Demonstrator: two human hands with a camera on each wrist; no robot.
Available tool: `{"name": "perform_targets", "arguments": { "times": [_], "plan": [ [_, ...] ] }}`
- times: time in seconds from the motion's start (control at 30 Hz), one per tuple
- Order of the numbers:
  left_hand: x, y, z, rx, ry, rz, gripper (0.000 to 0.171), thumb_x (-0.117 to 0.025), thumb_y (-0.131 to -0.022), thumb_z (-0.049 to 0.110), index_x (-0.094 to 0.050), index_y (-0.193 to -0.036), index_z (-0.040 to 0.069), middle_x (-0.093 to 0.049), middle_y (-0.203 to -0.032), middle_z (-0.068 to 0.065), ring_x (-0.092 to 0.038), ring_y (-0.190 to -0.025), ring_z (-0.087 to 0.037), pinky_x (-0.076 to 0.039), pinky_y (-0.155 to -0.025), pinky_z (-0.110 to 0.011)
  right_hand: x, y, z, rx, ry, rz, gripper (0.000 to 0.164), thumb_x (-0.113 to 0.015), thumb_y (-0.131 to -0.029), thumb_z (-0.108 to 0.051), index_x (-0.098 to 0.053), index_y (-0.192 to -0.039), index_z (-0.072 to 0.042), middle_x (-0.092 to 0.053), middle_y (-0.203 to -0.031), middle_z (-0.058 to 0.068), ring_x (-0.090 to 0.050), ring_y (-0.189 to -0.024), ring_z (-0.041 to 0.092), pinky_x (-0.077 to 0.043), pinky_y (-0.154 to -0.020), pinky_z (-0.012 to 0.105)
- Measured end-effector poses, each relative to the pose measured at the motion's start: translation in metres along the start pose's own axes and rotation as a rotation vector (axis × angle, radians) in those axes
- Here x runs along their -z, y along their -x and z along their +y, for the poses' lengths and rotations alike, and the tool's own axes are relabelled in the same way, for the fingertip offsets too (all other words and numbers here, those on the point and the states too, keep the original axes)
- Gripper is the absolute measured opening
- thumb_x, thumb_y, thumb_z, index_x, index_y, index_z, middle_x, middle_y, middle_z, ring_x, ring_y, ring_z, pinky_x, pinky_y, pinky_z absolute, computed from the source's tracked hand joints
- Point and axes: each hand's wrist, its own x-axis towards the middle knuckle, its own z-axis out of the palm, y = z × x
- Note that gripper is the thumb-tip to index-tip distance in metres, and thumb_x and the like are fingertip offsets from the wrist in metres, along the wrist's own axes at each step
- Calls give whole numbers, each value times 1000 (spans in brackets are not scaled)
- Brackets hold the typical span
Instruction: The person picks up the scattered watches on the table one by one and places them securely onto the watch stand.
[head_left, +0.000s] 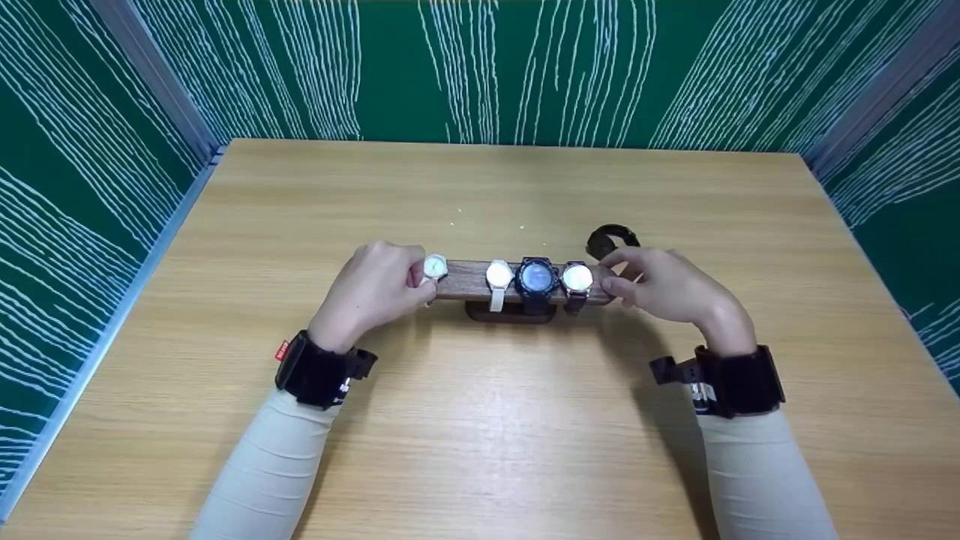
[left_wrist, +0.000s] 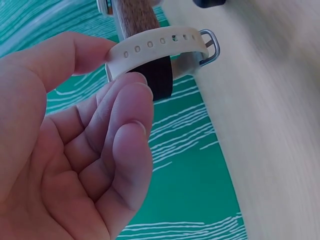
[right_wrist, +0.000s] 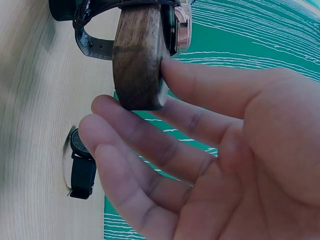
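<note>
A dark wooden watch stand has its bar running left to right in front of me. At the bar's left end my left hand pinches a white-strapped watch; its pale strap, with holes and a metal buckle, loops round the bar in the left wrist view. My right hand holds the bar's right end, thumb on one face and fingers along the other side. Between the hands, the bar carries another white watch, a chunky dark watch and a dark-strapped watch with a bright face.
A black watch lies on the wooden table behind the stand's right end. Small white specks are scattered on the tabletop behind the bar. Green panels with white lines border the table at the back and both sides.
</note>
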Motion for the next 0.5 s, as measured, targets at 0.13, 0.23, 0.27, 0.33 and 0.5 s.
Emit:
{"name": "perform_targets", "arguments": {
  "times": [0.13,0.23,0.27,0.33,0.5],
  "plan": [
    [-1,1,2,13,11,-8,20,-75,-90,16,-62,-75,13,-59,-69,1,-51,-62,-16,-41,-59,-30,0,0,0,-3,5,2,38,-64,-108,-20,-62,-142,-4,-77,-107,13,-75,-92,31,-58,-80,38],
    [-1,1,4,13,12,-13,22,-75,-91,17,-61,-75,13,-59,-69,1,-50,-62,-15,-41,-59,-30,0,0,0,-4,7,4,38,-64,-108,-20,-62,-142,-3,-76,-106,14,-75,-92,31,-57,-80,38],
    [-2,1,4,11,11,-13,22,-75,-91,17,-61,-75,13,-59,-69,1,-50,-62,-15,-41,-59,-30,0,-1,0,-3,8,4,38,-64,-107,-20,-62,-142,-3,-76,-106,14,-75,-92,31,-57,-80,38],
    [-2,1,5,5,10,-10,22,-75,-91,16,-61,-75,13,-59,-69,2,-50,-62,-15,-41,-59,-30,0,0,-1,-5,9,4,38,-64,-107,-20,-62,-141,-3,-77,-106,14,-75,-92,30,-57,-80,38],
    [-4,1,6,-10,8,0,21,-74,-89,16,-60,-74,13,-58,-67,3,-50,-61,-15,-40,-59,-29,1,0,-2,-17,7,9,33,-65,-107,-20,-65,-137,-5,-78,-104,12,-74,-90,30,-56,-80,38]
  ]
}}
